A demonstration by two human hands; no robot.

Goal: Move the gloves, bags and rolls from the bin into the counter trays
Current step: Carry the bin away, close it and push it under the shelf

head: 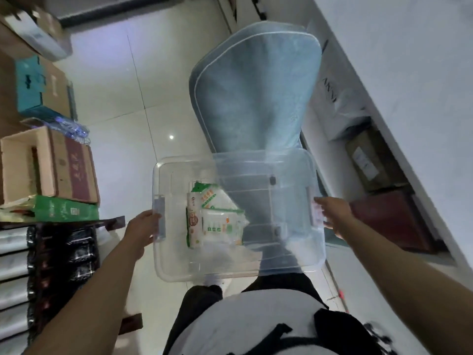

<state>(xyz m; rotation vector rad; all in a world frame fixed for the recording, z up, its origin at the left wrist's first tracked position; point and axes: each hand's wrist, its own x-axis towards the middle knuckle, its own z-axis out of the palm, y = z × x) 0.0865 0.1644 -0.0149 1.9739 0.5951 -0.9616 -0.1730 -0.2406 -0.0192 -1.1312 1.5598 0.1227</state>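
Above floor — left hand [142, 230], right hand [332, 213] grip bin [238, 267].

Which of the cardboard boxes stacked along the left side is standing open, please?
The tan box with the dark red printed side, just above the green carton: its open mouth shows an empty interior, while the teal-labelled box beyond it is shut.

Print on the packets [215, 216] in the bin [179, 272], between the hands, is too blurred to read. Likewise the cartons' [74, 175] lettering beyond the left hand [142, 230].

One clear bin [238, 267], three packets [217, 216], two hands [142, 230].
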